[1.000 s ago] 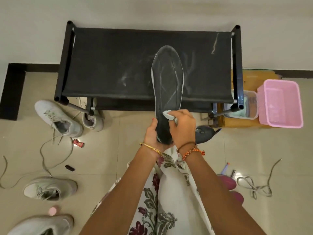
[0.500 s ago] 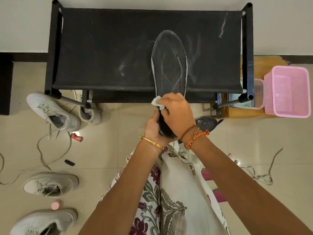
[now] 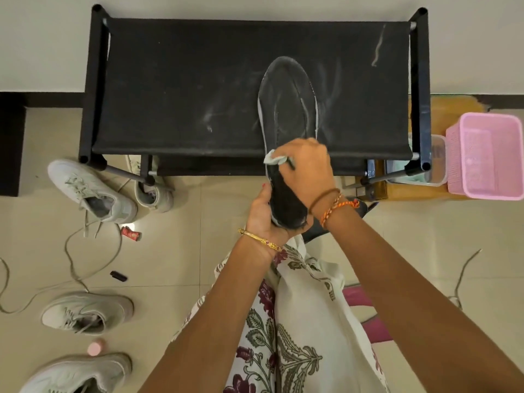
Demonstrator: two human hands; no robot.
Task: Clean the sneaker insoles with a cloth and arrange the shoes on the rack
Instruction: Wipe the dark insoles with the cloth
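Overhead, head view, everything placed from the two grips:
Insole point(image 3: 286, 109): dark, long, its toe end lying on the black fabric top of the rack point(image 3: 181, 89), its heel end reaching off the front edge toward the person.
Left hand point(image 3: 262, 214): grip curled round the heel end of the insole from the left and below, thumb along the edge; a gold bangle sits on the wrist.
Right hand point(image 3: 307, 165): grip closed, fingers bent over a small pale cloth point(image 3: 273, 160) and pressing it onto the insole at the rack's front edge; only a corner of the cloth shows left of the fingers. Thread bands circle this wrist.
Between the grips: the two hands are close together, right just beyond left along the insole.
Left of the grips, on the floor: a white sneaker point(image 3: 90, 191) lies near the rack's front leg, laces loose; a second sneaker point(image 3: 154, 194) stands partly under the rack; two more sneakers point(image 3: 88, 312) lie nearer the person, well apart from the hands.
Small floor items, left: a red wrapper point(image 3: 130, 233), a short black piece point(image 3: 118, 276), a pink round cap point(image 3: 94, 348).
Right of the grips: a pink basket point(image 3: 486, 154) stands beside the rack's end, with a clear tub point(image 3: 433, 171) touching or just beside it.
Below the grips: floral-print clothing point(image 3: 297, 321) covers the person's legs.
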